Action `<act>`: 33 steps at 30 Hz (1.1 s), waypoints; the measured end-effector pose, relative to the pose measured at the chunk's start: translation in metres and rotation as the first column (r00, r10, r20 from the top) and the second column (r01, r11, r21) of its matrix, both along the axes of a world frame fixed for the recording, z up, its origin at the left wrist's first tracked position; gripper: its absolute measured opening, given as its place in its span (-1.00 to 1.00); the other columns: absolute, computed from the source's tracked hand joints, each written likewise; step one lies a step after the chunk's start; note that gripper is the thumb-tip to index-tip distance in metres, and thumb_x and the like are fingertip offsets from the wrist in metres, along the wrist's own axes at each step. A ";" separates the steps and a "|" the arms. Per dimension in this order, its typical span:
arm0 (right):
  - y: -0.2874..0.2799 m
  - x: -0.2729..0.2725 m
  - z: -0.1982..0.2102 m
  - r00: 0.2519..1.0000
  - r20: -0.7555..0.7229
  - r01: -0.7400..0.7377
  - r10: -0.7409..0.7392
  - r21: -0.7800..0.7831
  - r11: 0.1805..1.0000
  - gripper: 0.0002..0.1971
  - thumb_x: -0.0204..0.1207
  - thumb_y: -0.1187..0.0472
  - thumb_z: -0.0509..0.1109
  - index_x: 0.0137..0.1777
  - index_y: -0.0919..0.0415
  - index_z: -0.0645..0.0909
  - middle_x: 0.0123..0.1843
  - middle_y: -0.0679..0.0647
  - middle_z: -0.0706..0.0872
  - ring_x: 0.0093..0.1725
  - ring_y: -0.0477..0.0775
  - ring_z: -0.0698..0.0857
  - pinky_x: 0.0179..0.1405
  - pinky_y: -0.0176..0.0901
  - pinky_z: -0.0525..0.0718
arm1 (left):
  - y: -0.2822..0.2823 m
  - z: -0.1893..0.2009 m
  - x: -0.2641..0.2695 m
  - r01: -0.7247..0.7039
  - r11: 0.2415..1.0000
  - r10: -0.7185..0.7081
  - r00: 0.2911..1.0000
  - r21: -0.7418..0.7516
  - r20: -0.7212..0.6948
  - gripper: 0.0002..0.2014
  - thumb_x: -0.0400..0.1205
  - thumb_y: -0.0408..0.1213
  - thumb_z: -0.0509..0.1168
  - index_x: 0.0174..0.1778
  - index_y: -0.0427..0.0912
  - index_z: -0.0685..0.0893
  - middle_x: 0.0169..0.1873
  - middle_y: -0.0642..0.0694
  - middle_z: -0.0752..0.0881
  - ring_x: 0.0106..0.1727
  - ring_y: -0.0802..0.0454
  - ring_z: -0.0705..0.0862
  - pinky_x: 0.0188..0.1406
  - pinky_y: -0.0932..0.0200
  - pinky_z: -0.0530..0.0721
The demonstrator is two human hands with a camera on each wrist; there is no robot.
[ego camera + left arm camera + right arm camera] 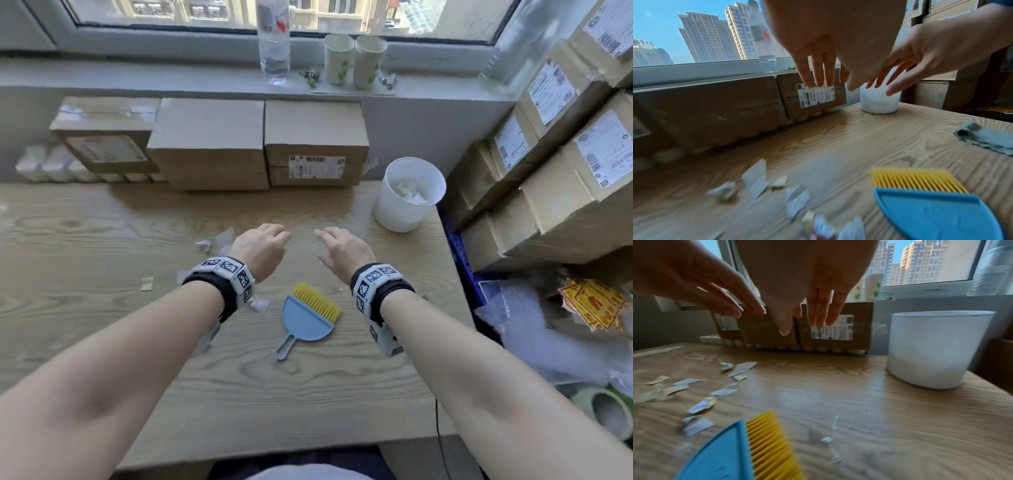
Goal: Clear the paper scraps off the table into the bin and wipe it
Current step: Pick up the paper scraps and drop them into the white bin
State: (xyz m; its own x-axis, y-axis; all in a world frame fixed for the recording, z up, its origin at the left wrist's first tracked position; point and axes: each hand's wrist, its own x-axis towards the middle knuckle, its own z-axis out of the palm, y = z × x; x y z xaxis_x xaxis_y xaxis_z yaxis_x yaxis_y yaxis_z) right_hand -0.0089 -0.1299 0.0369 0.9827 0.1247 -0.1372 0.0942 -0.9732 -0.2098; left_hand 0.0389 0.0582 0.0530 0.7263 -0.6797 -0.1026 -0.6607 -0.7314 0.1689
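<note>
Both hands hover side by side over the middle of the wooden table [102,222], holding nothing. My left hand [265,245] and my right hand [337,248] have straight, relaxed fingers, as the left wrist view [818,73] and right wrist view [822,309] show. Several torn paper scraps [215,241] lie left of and under the left hand, with more of these scraps [721,391] in the right wrist view. The white bin [407,195] stands at the far right with paper inside. A blue dustpan [306,322] with a yellow brush [318,301] lies between my wrists.
A grey cloth [986,139] lies on the table's right side. Cardboard boxes [212,147] line the back edge and a stack of boxes [565,171] rises at the right. A water bottle [274,41] and paper cups [354,63] stand on the windowsill.
</note>
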 end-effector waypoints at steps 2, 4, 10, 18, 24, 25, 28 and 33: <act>0.028 -0.010 -0.004 1.000 -0.026 -0.014 0.015 0.004 1.000 -0.46 0.60 0.16 0.31 0.56 0.16 0.30 0.49 0.13 0.47 0.45 0.13 0.47 0.34 0.00 0.54 | 0.031 -0.006 -0.011 -0.022 1.000 0.022 1.000 -0.005 -0.016 -0.68 0.63 -0.36 0.22 0.31 -0.32 0.53 0.31 -0.25 0.58 0.37 -0.20 0.50 0.26 -0.15 0.57; 0.054 -0.019 -0.010 0.998 -0.066 -0.023 0.023 0.009 1.000 -0.46 0.60 0.19 0.32 0.57 0.16 0.29 0.50 0.14 0.46 0.46 0.14 0.46 0.31 0.01 0.53 | 0.060 -0.012 -0.023 -0.048 0.999 0.048 0.998 -0.006 -0.033 -0.68 0.63 -0.37 0.22 0.31 -0.31 0.53 0.30 -0.24 0.58 0.35 -0.20 0.52 0.23 -0.11 0.57; 0.118 -0.035 -0.037 0.980 -0.194 -0.035 0.037 0.018 0.999 -0.45 0.59 0.27 0.31 0.57 0.11 0.29 0.50 0.14 0.43 0.45 0.19 0.46 0.23 0.06 0.58 | 0.129 -0.042 -0.057 -0.122 0.988 0.135 0.978 0.093 -0.157 -0.63 0.65 -0.34 0.17 0.40 -0.22 0.45 0.46 -0.20 0.44 0.44 -0.15 0.44 0.22 -0.10 0.57; 0.163 -0.036 -0.079 0.947 -0.319 -0.036 0.047 0.042 0.998 -0.39 0.54 0.49 0.13 0.56 0.03 0.26 0.47 0.23 0.36 0.34 0.30 0.53 0.14 0.07 0.61 | 0.170 -0.099 -0.096 -0.173 0.970 0.224 0.912 0.173 -0.344 -0.61 0.69 -0.20 0.10 0.46 -0.09 0.39 0.60 -0.08 0.24 0.55 -0.03 0.31 0.33 -0.09 0.54; 0.168 -0.025 -0.092 0.921 -0.378 -0.109 0.096 -0.014 0.994 -0.46 0.58 0.44 0.12 0.52 0.03 0.31 0.65 0.18 0.12 0.53 0.26 0.29 0.31 0.20 0.54 | 0.176 -0.124 -0.101 -0.171 0.984 0.177 0.941 0.047 -0.289 -0.70 0.60 -0.38 0.24 0.26 -0.20 0.59 0.43 -0.24 0.51 0.43 -0.10 0.49 0.00 -0.10 0.74; 0.167 -0.023 -0.096 0.923 -0.372 -0.112 0.096 -0.023 0.993 -0.55 0.62 0.38 0.13 0.48 0.05 0.35 0.62 0.19 0.20 0.51 0.25 0.32 0.31 0.20 0.54 | 0.175 -0.124 -0.102 -0.169 0.985 0.169 0.955 0.019 -0.244 -0.74 0.51 -0.42 0.36 0.12 -0.22 0.66 0.27 -0.27 0.63 0.28 -0.14 0.62 -0.24 -0.05 0.78; 0.169 -0.021 -0.100 0.947 -0.305 -0.119 0.098 -0.051 0.992 -0.73 0.63 0.35 0.14 0.30 0.23 0.47 0.34 0.21 0.46 0.31 0.28 0.51 0.14 0.12 0.62 | 0.172 -0.122 -0.105 -0.197 0.980 0.189 0.947 -0.005 -0.258 -0.83 0.50 -0.47 0.32 -0.01 -0.26 0.67 0.09 -0.28 0.65 0.16 -0.16 0.65 -0.39 0.02 0.71; 0.167 -0.020 -0.092 0.950 -0.302 -0.104 0.083 -0.051 0.993 -0.80 0.57 0.45 0.17 0.10 0.30 0.55 0.07 0.26 0.55 0.04 0.22 0.60 -0.16 -0.05 0.44 | 0.165 -0.113 -0.100 -0.222 0.964 0.261 0.901 0.148 -0.347 -0.75 0.65 -0.38 0.11 0.21 -0.16 0.56 0.26 -0.16 0.48 0.33 -0.08 0.42 -0.02 -0.01 0.63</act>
State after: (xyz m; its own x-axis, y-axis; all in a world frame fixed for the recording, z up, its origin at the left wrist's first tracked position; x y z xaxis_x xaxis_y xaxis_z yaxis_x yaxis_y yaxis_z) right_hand -0.0292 0.0371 -0.0555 0.8796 0.1949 -0.4340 0.1283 -0.9756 -0.1781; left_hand -0.0611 0.2233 -0.0595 0.7668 -0.4600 -0.4477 -0.3695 -0.8866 0.2780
